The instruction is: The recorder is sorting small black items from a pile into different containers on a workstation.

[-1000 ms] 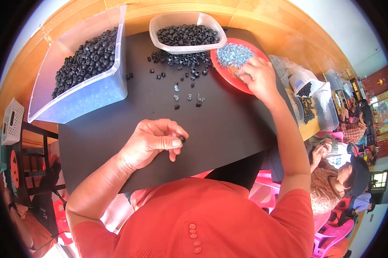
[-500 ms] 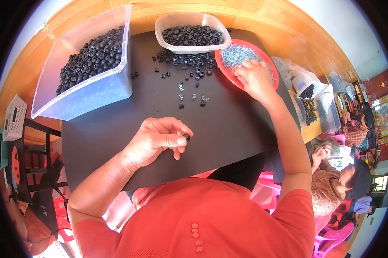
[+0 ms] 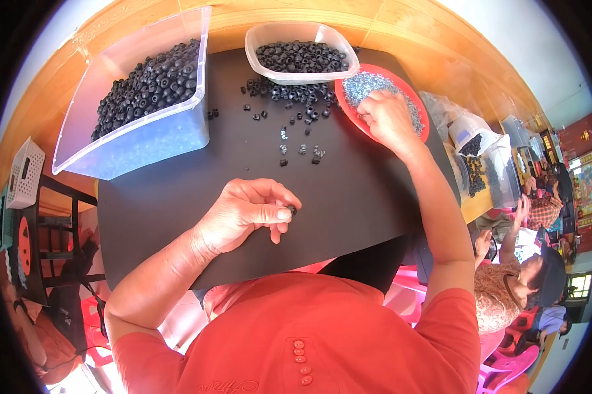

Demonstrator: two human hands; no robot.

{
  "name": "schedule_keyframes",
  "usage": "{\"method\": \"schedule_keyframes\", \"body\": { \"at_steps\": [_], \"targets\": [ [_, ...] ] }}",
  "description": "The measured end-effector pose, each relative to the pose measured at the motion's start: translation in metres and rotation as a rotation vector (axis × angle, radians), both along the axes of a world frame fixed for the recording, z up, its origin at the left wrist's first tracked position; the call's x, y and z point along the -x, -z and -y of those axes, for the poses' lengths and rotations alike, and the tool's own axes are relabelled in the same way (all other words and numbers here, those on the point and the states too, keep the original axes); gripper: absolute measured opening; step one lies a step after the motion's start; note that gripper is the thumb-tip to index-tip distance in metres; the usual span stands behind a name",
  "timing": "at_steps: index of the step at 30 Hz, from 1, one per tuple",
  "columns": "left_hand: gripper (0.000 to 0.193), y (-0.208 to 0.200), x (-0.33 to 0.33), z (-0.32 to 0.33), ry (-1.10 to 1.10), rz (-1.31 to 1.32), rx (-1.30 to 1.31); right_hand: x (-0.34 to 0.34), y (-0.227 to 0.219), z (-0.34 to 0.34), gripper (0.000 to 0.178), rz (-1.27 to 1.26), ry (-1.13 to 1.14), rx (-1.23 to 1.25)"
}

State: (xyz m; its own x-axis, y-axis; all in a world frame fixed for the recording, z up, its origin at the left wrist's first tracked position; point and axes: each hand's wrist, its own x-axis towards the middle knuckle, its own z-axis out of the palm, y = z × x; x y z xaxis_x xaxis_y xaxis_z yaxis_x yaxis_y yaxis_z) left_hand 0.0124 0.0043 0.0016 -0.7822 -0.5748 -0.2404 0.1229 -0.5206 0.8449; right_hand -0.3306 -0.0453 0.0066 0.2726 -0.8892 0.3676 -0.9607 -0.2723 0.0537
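Note:
My left hand (image 3: 249, 213) is over the near part of the dark table, pinching a small black plastic part (image 3: 292, 210) between thumb and forefinger. My right hand (image 3: 391, 118) reaches into a red plate (image 3: 425, 123) at the far right, fingertips drawn together among small silvery-blue pieces (image 3: 368, 83) that look like tiny springs. Whatever those fingertips hold is hidden. Between the hands and the containers, a few small coiled springs (image 3: 283, 134) and some black parts lie scattered. A pile of black parts (image 3: 302, 93) spreads beside the plate.
A large clear bin (image 3: 158, 148) of round black parts stands on the left. At the back is a shallow clear tub (image 3: 302, 77) of smaller black parts. Another person (image 3: 506, 282) sits to the right, near more plastic containers (image 3: 501, 174). A white basket (image 3: 25, 174) is at far left.
My view has shifted slightly, so the table things appear a little further right. Both hands keep nearly the same pose. The person at right has raised a hand.

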Motion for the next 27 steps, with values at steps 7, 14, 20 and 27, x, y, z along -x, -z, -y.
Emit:
{"method": "schedule_keyframes", "body": {
  "at_steps": [7, 14, 20, 27],
  "targets": [
    [0.022, 0.000, -0.001, 0.000, -0.004, 0.002, -0.053, -0.005, -0.006, -0.009, 0.008, -0.004, -0.004, -0.076],
    [0.032, 0.009, -0.006, 0.010, -0.051, -0.187, -0.228, -0.011, -0.016, -0.019, 0.008, 0.172, -0.105, -0.111],
    [0.031, 0.011, -0.001, 0.012, -0.057, -0.239, -0.264, -0.026, -0.016, -0.036, 0.008, 0.113, 0.010, -0.041],
    [0.032, 0.016, -0.007, 0.008, -0.093, -0.241, -0.256, -0.136, -0.029, -0.084, 0.012, 1.328, -0.248, -0.330]
  ]
}}
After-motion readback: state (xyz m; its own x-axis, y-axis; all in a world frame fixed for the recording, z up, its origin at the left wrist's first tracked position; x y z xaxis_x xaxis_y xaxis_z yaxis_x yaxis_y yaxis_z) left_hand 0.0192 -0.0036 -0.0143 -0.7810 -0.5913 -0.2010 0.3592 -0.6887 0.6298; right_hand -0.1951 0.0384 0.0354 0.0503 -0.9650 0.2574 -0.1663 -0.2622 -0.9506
